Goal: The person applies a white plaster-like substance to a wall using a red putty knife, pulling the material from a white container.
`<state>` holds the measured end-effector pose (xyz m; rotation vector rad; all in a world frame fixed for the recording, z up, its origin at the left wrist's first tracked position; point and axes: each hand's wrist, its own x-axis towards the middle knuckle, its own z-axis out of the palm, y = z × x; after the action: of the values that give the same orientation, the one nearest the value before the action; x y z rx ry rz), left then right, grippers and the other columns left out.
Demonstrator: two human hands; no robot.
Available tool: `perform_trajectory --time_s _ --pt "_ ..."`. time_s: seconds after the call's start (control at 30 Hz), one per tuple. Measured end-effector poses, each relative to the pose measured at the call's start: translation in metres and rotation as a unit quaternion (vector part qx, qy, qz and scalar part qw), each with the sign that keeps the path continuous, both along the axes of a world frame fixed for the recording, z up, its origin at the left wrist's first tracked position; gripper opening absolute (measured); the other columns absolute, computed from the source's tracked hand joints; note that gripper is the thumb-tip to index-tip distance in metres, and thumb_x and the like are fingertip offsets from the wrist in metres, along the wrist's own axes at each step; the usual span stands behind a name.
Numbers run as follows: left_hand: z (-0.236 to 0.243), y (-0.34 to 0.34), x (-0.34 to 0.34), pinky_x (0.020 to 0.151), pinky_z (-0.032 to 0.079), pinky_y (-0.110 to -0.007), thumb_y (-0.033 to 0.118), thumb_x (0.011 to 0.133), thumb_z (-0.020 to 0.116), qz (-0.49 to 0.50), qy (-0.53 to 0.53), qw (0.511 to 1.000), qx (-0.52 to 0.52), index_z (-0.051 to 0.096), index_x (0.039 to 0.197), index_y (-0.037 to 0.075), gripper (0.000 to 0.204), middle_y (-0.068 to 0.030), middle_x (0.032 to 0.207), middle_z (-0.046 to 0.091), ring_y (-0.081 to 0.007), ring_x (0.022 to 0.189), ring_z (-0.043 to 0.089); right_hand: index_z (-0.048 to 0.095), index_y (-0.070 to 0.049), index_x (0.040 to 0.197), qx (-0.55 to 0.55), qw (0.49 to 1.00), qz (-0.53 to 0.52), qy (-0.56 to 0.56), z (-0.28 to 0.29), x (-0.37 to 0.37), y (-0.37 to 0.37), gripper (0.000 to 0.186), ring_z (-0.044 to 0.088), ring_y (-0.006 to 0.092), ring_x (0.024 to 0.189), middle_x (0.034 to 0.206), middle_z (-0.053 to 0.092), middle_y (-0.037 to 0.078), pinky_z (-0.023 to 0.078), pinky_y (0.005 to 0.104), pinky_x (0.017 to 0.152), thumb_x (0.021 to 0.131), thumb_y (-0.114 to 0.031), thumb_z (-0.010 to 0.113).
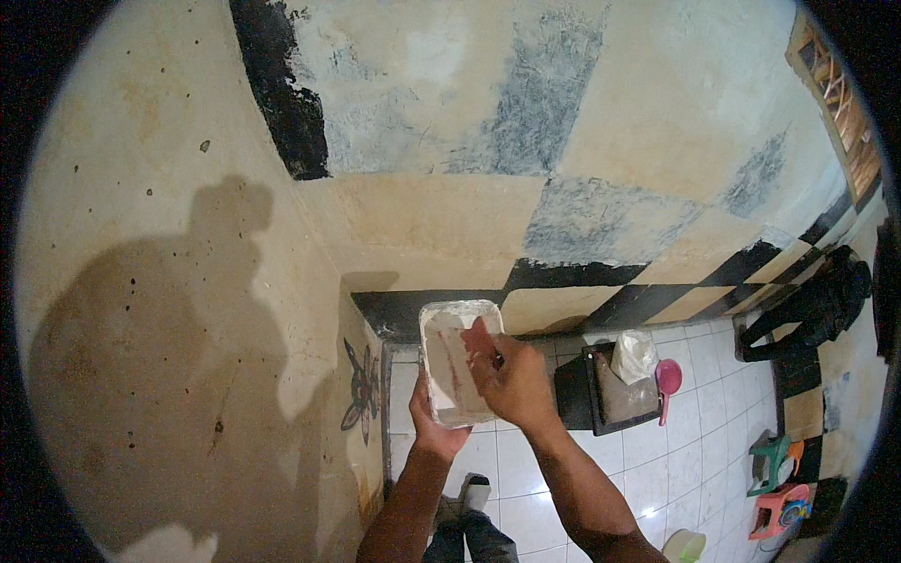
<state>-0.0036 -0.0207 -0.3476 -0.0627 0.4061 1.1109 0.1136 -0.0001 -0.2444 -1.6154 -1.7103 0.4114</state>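
I can see the tub (457, 414) held up over the white tiled floor (516, 460), close to the checkered wall (563, 310). The left hand (437, 427) is wrapped around the tub's near left corner, thumb along its side, bearing it from below. The right hand (516, 380) is curled tight on a red scraper (477, 340), its blade over the tub's right half and smeared with white. Whether the blade touches the paste (441, 338) I can't tell. That paste is whitish, with a reddish streak down the middle, and more of it crusts the tub's rim.

Beyond the tub, the wall's black and cream blocks rise, several of them smudged over in patchy grey-white. Left of the tub there's a plain, stained wall (141, 328) with a big shadow across it and a painted flower (360, 389) low down. To the tub's right sits a dark-framed stand (624, 402), a white bag (635, 357) on top and a pink dipper (668, 377) at its right edge. Well off to the tub's right, lower down, are a green stool (769, 463) and a pink stool (779, 513). Nearer the tub than those stools, a pale green basin (684, 544) shows.
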Motion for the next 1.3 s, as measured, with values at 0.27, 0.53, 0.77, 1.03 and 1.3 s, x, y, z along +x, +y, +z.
perform_trajectory --time_s 0.27,0.53,0.77,1.03,1.3 --pt "-0.011 0.0 0.0 0.1 0.046 -0.043 0.046 0.097 0.044 0.015 -0.006 1.0 0.017 0.05 0.136 0.017 0.049 -0.0031 0.13 0.057 -0.024 0.12 0.055 0.063 0.003 0.083 -0.052 0.993 -0.103 0.021 -0.005 0.007 -0.003 0.018 0.065 0.0397 0.065 0.07 0.063 0.023 0.05 0.0432 0.06 0.082 -0.015 0.063" --pt "-0.011 -0.002 -0.001 0.1 0.046 -0.041 0.046 0.098 0.043 0.023 0.011 0.999 0.02 0.049 0.137 0.017 0.05 -0.0034 0.131 0.057 -0.0237 0.119 0.055 0.063 0.004 0.085 -0.041 0.998 -0.054 0.001 0.008 0.004 -0.002 0.019 0.063 0.0427 0.067 0.071 0.062 0.025 0.049 0.045 0.061 0.081 -0.015 0.064" --pt "0.0 0.005 0.005 0.101 0.045 -0.046 0.051 0.092 0.046 0.008 0.065 0.998 -0.01 0.047 0.139 0.018 0.058 -0.0042 0.135 0.055 -0.0265 0.122 0.054 0.061 0.004 0.08 0.013 1.0 -0.022 -0.015 0.007 -0.008 -0.005 0.019 0.063 0.0432 0.066 0.072 0.062 0.025 0.048 0.0459 0.059 0.081 -0.015 0.064" --pt "-0.004 0.004 -0.002 0.102 0.044 -0.045 0.048 0.098 0.044 0.008 0.01 1.0 -0.021 0.047 0.138 0.017 0.051 -0.0035 0.133 0.055 -0.0249 0.121 0.054 0.06 0.003 0.078 -0.003 0.999 -0.032 -0.019 0.007 0.004 0.003 0.021 0.063 0.043 0.067 0.072 0.061 0.025 0.048 0.0472 0.06 0.082 -0.016 0.065" --pt "-0.005 0.008 -0.001 0.102 0.044 -0.045 0.049 0.097 0.043 0.001 0.022 1.0 0.01 0.047 0.138 0.018 0.052 -0.0036 0.132 0.055 -0.0247 0.121 0.053 0.065 0.003 0.085 0.0 0.998 0.027 -0.057 0.01 -0.005 0.006 0.021 0.064 0.0419 0.067 0.073 0.064 0.024 0.049 0.0451 0.061 0.082 -0.017 0.063"
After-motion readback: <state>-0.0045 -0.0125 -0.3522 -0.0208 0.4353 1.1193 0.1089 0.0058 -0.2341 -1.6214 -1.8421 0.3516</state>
